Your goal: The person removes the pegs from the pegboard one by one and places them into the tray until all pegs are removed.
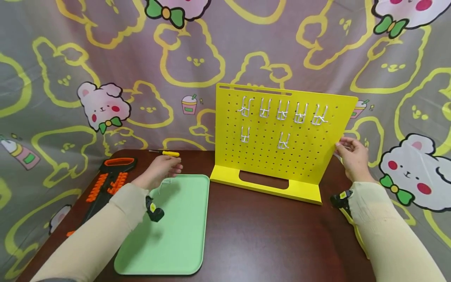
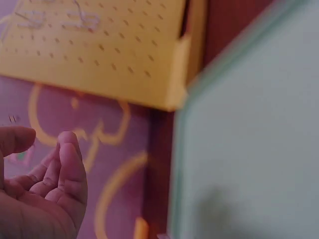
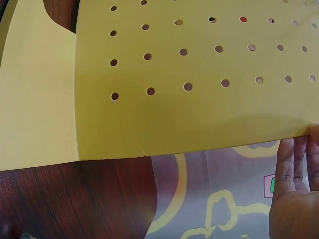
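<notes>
A yellow pegboard (image 1: 267,156) stands upright on its base, with several white wire hooks (image 1: 282,109) in an upper row and two in a lower one. My right hand (image 1: 354,156) grips the board's right edge, thumb on the front and fingers behind; the right wrist view shows this hand (image 3: 294,199) at the edge too. Over the far end of a green tray (image 1: 176,235) is my left hand (image 1: 162,170), fingers loosely bent. In the left wrist view this hand (image 2: 50,184) has a gap between thumb and forefinger and holds nothing. A thin white wire hook (image 1: 166,181) shows just below it at the tray.
A black rack with orange parts (image 1: 112,176) lies at the left. A screwdriver with a yellow handle (image 1: 170,153) lies at the table's back edge. Part of a curved yellow thing (image 1: 357,231) shows beside my right forearm. A patterned curtain (image 1: 197,47) hangs behind the table.
</notes>
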A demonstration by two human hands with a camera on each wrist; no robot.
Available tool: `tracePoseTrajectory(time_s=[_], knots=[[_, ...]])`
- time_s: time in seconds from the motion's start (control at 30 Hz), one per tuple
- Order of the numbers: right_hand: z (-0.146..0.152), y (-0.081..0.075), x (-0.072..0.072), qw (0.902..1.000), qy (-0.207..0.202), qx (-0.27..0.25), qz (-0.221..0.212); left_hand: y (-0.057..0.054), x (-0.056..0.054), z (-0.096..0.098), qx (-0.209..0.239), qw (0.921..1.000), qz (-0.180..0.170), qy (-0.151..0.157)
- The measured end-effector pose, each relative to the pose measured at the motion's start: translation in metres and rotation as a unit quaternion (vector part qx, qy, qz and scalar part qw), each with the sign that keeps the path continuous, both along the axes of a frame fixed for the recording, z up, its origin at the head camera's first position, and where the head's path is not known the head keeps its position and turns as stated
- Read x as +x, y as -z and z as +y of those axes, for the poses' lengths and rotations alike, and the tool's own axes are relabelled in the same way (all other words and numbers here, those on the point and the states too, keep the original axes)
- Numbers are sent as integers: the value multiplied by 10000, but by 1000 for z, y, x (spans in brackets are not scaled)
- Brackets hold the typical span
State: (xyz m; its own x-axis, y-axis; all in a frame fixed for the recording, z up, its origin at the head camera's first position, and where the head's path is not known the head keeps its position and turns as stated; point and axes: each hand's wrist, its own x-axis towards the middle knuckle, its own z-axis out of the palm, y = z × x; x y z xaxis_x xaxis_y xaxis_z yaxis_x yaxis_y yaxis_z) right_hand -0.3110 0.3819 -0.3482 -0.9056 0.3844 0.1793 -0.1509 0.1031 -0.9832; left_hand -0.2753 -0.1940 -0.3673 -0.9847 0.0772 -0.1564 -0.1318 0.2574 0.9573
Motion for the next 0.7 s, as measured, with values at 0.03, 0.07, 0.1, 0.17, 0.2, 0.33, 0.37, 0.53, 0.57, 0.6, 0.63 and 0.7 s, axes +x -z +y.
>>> tracePoseTrajectory(time_s=[0.03,0.07,0.1,0.17,0.2,0.33,0.37,0.53,0.57,0.6,0.63,0.7], knots=[[0,0,0,10000,17,23,-11,-5,-5,7,100,9999,-5,42],[0,0,1,10000,26,37,-7,-11,-9,14,189,9998,-24,78],[0,0,1,10000,16,20,21,-17,-14,22,281,9996,-48,83],[0,0,1,10000,-23,12,60,-29,-24,36,507,9987,-67,86],[0,0,1,10000,-40,20,71,-35,-28,43,651,9978,-82,93],[0,0,2,9999,-106,-48,92,-57,-41,69,1217,9925,-65,86],[1,0,2,9999,-109,-66,93,-62,-44,75,1355,9907,-54,101],[1,1,2,9998,-104,-91,137,-79,-55,103,1667,9858,28,181],[1,1,2,9998,-99,-71,139,-82,-57,107,1687,9854,43,208],[1,1,2,9998,-87,-40,146,-85,-59,112,1700,9852,56,210],[1,1,2,9999,-72,-20,149,-88,-60,116,1748,9843,75,244],[0,1,2,9999,-48,36,162,-94,-64,124,1810,9831,121,254]])
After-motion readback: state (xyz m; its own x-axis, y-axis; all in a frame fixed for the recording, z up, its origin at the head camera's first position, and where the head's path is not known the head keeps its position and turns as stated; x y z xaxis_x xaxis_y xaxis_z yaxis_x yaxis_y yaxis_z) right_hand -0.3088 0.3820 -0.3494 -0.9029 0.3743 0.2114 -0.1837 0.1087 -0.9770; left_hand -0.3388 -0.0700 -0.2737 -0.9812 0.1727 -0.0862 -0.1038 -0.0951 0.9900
